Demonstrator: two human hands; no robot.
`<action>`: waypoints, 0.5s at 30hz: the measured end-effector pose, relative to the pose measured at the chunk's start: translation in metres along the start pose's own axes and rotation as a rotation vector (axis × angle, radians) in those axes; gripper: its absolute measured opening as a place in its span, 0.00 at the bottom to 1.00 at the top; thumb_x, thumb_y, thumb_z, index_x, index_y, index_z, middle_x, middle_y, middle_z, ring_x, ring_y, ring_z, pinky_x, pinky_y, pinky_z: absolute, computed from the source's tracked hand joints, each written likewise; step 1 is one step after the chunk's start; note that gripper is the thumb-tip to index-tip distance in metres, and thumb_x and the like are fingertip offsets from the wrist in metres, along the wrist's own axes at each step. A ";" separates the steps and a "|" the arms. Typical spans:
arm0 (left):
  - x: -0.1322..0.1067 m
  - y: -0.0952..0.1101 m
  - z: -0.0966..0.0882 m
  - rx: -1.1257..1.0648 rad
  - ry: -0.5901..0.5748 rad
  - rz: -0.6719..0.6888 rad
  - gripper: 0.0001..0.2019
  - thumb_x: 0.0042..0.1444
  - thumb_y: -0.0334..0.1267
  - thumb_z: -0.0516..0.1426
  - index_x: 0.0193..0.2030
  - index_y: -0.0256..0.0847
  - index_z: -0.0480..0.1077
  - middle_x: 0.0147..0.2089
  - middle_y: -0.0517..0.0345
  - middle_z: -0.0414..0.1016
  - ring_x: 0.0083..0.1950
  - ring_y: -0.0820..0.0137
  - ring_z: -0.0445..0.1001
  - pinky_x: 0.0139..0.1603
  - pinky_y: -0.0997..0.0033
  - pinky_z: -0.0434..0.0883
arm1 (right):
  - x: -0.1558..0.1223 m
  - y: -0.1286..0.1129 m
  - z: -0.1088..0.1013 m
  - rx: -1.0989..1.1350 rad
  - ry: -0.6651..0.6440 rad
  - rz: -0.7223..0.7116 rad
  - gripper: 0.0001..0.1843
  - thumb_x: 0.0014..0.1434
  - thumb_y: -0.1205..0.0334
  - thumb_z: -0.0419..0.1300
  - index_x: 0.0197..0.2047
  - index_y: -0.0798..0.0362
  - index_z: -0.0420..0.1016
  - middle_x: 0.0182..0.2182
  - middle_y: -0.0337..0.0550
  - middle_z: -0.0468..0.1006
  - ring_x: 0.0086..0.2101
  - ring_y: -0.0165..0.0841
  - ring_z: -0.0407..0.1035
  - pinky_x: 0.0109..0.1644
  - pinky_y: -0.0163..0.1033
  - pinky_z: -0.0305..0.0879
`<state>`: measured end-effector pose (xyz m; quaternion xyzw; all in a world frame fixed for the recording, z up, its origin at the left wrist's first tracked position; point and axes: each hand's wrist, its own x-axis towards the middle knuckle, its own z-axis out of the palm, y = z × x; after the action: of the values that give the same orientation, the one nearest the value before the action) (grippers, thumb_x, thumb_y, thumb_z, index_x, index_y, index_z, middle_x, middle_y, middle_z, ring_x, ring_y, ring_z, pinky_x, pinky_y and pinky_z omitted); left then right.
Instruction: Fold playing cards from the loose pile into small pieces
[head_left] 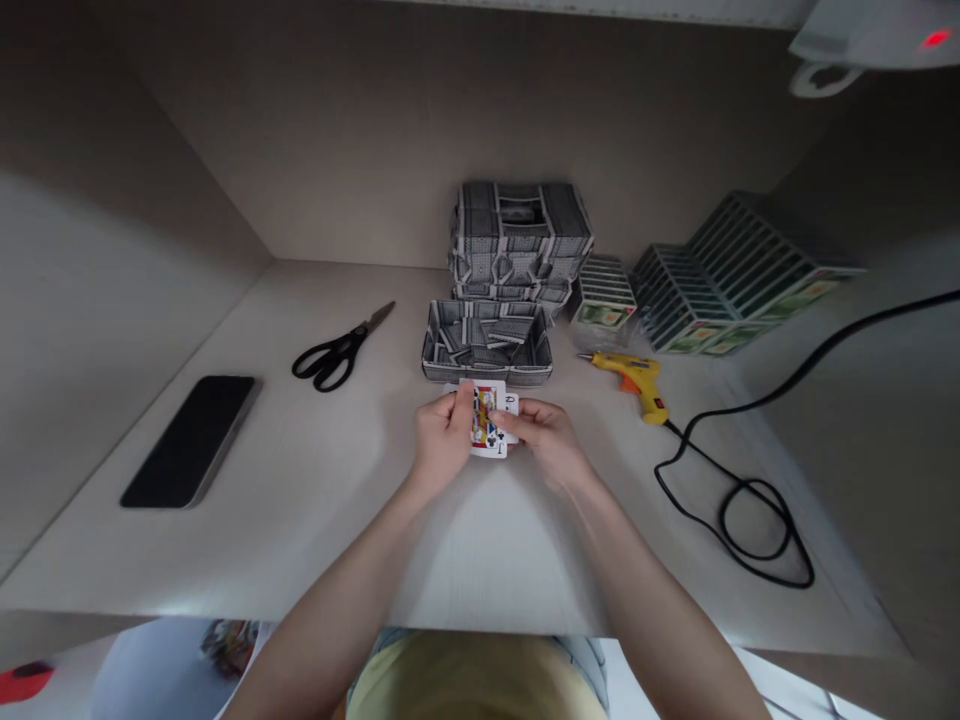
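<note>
Between my two hands are several playing cards (487, 440), with a jack of clubs facing up on top. My left hand (444, 432) is closed on the left side of the cards, its thumb lying over their edge. On the right, my right hand (551, 436) pinches a card marked Q that sticks out from under the jack. Just beyond my hands stands an open box made of patterned cards (487, 376), with folded card pieces (510, 332) lying loose inside it.
Behind the box rises a taller card-built structure (480, 240). Stacks of card packs (679, 300) stand at the back right. A yellow glue gun (634, 378) lies right, its black cord (739, 560) looping forward. Black-handled scissors (337, 355) and a phone (191, 440) lie left.
</note>
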<state>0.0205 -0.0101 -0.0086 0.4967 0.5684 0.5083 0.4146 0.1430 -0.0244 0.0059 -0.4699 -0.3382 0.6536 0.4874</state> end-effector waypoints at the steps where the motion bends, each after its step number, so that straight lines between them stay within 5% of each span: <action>1: 0.000 0.000 0.001 -0.048 -0.012 -0.039 0.25 0.51 0.56 0.51 0.14 0.38 0.55 0.14 0.64 0.57 0.18 0.78 0.56 0.18 0.76 0.54 | 0.000 0.000 0.000 -0.002 0.010 -0.007 0.19 0.34 0.53 0.70 0.28 0.57 0.77 0.22 0.40 0.77 0.21 0.28 0.67 0.26 0.34 0.61; 6: -0.001 -0.002 0.001 -0.195 -0.142 -0.110 0.24 0.51 0.58 0.50 0.21 0.37 0.65 0.20 0.61 0.66 0.22 0.76 0.63 0.24 0.76 0.62 | 0.003 -0.004 -0.003 -0.052 0.137 -0.097 0.18 0.35 0.52 0.69 0.27 0.56 0.76 0.22 0.40 0.78 0.23 0.31 0.69 0.30 0.37 0.64; 11: -0.002 -0.003 -0.002 0.015 -0.224 0.050 0.20 0.51 0.53 0.53 0.20 0.38 0.63 0.18 0.65 0.60 0.22 0.78 0.58 0.23 0.78 0.57 | 0.005 -0.004 -0.008 -0.067 0.204 -0.160 0.17 0.37 0.52 0.68 0.27 0.55 0.75 0.24 0.41 0.78 0.23 0.31 0.69 0.30 0.37 0.65; 15: -0.001 -0.003 -0.002 0.069 -0.263 0.041 0.22 0.52 0.53 0.52 0.18 0.38 0.62 0.17 0.64 0.60 0.21 0.77 0.58 0.22 0.77 0.57 | 0.006 -0.003 -0.009 -0.076 0.203 -0.175 0.15 0.38 0.53 0.68 0.27 0.55 0.75 0.23 0.40 0.78 0.23 0.30 0.69 0.30 0.36 0.65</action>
<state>0.0184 -0.0116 -0.0114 0.5845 0.5159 0.4273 0.4578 0.1522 -0.0181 0.0035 -0.5206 -0.3515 0.5442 0.5561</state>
